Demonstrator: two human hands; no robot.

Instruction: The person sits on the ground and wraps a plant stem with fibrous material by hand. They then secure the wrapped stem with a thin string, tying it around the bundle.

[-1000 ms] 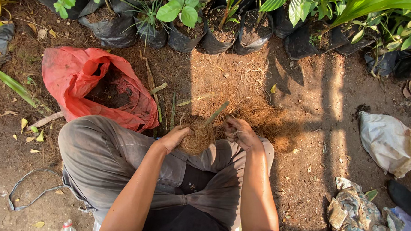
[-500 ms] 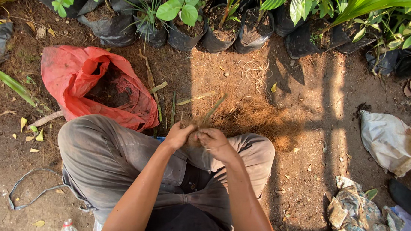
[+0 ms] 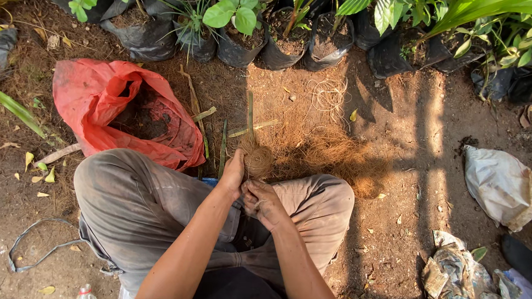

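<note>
The left hand (image 3: 234,175) grips a round brown ball of coconut fibre (image 3: 258,158) just above the knees, a thin green stem rising from it. The right hand (image 3: 263,203) is clenched just below, touching the ball. To the left, an open red plastic sack (image 3: 95,94) holds dark soil. Black plastic nursery bags (image 3: 240,47) along the top hold soil and green plants.

A plant nursery: bagged seedlings (image 3: 241,29) on bare soil (image 3: 410,144).
</note>
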